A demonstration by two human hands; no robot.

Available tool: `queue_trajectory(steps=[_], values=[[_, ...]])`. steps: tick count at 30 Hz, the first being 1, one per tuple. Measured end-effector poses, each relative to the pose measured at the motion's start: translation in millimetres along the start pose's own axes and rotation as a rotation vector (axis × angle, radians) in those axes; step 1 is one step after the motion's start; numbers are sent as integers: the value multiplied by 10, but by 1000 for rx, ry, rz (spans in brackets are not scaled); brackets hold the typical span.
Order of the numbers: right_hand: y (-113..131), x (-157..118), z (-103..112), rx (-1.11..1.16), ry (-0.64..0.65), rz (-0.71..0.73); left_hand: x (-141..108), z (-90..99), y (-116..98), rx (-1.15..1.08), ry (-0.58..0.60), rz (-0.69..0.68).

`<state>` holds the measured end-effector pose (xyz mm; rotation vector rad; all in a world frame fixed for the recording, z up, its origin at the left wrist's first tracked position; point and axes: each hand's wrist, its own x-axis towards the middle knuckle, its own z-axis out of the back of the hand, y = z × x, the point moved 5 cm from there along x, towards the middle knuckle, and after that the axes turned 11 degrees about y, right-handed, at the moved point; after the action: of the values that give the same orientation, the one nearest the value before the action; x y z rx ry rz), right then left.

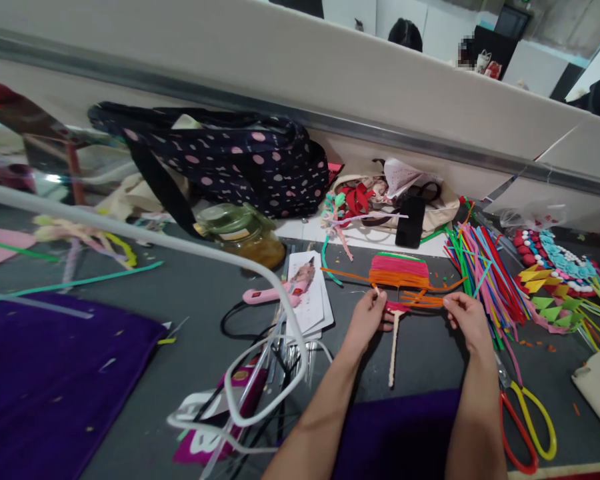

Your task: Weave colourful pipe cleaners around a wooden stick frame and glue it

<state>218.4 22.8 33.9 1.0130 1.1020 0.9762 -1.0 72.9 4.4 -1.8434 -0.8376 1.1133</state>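
My left hand (369, 317) is closed at the top of a thin beige fuzzy stem (393, 353) with a dark pink band (397, 307) across its head. My right hand (465, 321) pinches the right ends of several orange pipe cleaners (423, 301) that stretch level between both hands. Just beyond the hands lies a flat panel (399, 268) of pipe cleaners in green, pink and orange rows, with long orange ends sticking out on both sides. How the left fingertips grip the stem is partly hidden.
A bundle of coloured pipe cleaners (490, 273) and red-yellow scissors (530, 417) lie to the right. A pink glue gun (273, 293) rests on papers to the left, near a glass jar (245, 240) and a looping white cable (260, 263). A phone (410, 222) leans behind.
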Motion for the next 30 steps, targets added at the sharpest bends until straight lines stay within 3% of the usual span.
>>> queue_trajectory(steps=[5, 10, 15, 20, 24, 27, 30], values=[[57, -106, 133, -184, 123, -18, -39, 138, -38, 392, -100, 9], [49, -102, 92, -413, 206, 19, -124, 159, -165, 661, -183, -104], [142, -117, 117, -565, 138, 119, -129, 101, -251, 615, -143, -236], [238, -155, 118, -352, 64, 159, -97, 117, -244, 471, -170, -285], [213, -88, -26, -236, 1, 159, -69, 79, -201, 409, -131, -319], [186, -22, -169, -270, -5, 168, -52, 31, -162, 353, -56, -301], [154, 16, -215, -340, -24, 169, -70, 20, -184, 454, -62, -297]])
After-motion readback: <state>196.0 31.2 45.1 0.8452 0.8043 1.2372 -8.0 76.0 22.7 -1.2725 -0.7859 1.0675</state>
